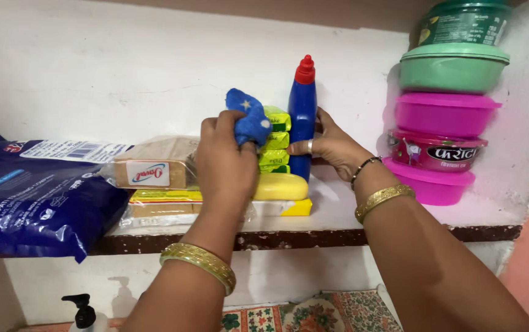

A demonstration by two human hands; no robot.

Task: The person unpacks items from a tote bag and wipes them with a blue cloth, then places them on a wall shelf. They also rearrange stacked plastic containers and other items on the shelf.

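Observation:
My left hand is closed around a blue cloth with white spots, held up against a stack of small yellow-green packets. A tall blue bottle with a red cap stands just right of that stack, and my right hand grips its lower part. A yellow soap bar lies in front of the packets on top of flat yellow-wrapped bars. All of this sits on a white shelf.
A large blue plastic bag hangs over the shelf's left edge. A brown wrapped block lies beside it. A tower of pink and green tubs stands at the right. Below are a pump bottle and patterned fabric.

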